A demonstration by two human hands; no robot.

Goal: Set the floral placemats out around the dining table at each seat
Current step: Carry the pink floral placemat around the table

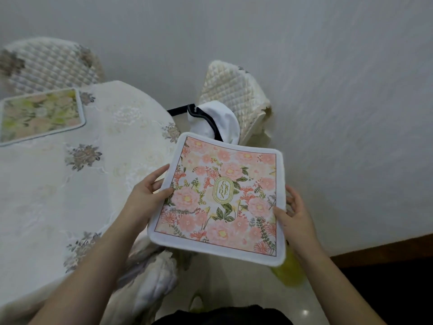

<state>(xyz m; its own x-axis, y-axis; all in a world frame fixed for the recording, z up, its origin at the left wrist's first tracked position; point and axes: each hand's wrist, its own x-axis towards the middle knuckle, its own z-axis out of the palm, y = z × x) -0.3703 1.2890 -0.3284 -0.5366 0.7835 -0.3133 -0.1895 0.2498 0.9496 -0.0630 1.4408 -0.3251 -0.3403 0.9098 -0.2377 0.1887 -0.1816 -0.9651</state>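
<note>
A square floral placemat [222,198] with pink flowers, a white border and a "GARDEN" emblem is held in the air beside the table. My left hand [146,192] grips its left edge, thumb on top. My right hand [296,218] grips its right edge. Another floral placemat [39,114] lies flat on the dining table [70,184] at the far left, in front of a chair. The table wears a cream embroidered cloth.
A quilted chair [46,64] stands behind the table at the far left. A second quilted chair [236,95] stands by the wall, with a white cloth with dark trim [215,120] draped over it. Something yellow [290,270] shows under the held placemat.
</note>
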